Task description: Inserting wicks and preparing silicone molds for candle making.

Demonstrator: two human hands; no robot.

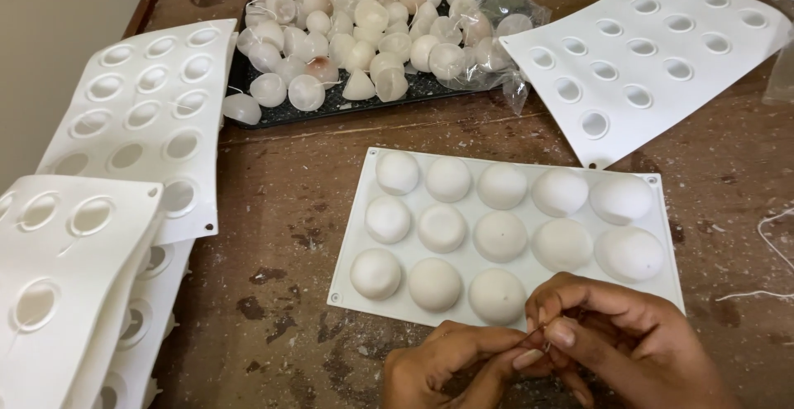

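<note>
The wick, a thin thread pinched between my fingertips, is almost too fine to make out; it sits at the bottom of the view, just below the near edge of the mould (356, 235). My left hand (442, 368) has thumb and forefinger closed together on it, and my right hand (612, 334) has its fingers bunched and pressed shut on the same spot, the two hands touching. I cannot tell how much thread hangs free.

The mould lies dome side up on the table (281, 210), its rounded backs in three rows, the nearest dome (496, 295) just beside my knuckles. I judge the main risk is the thread slipping out of so small a pinch and getting lost against the stained, crumb-strewn wood. If my hands drift forward they could nudge the soft sheet and shift it.

To the left the empty moulds (107, 210) lie stacked loosely and hang toward the table edge; a bump could slide them off. Behind, the tray (273, 115) holds a heap of wax pieces (364, 28), one (241, 108) already over the rim, so a knock could roll more out. Another mould (653, 53) lies at the far right, and a loose string (773, 243) near it could snag my sleeve or wrist.
</note>
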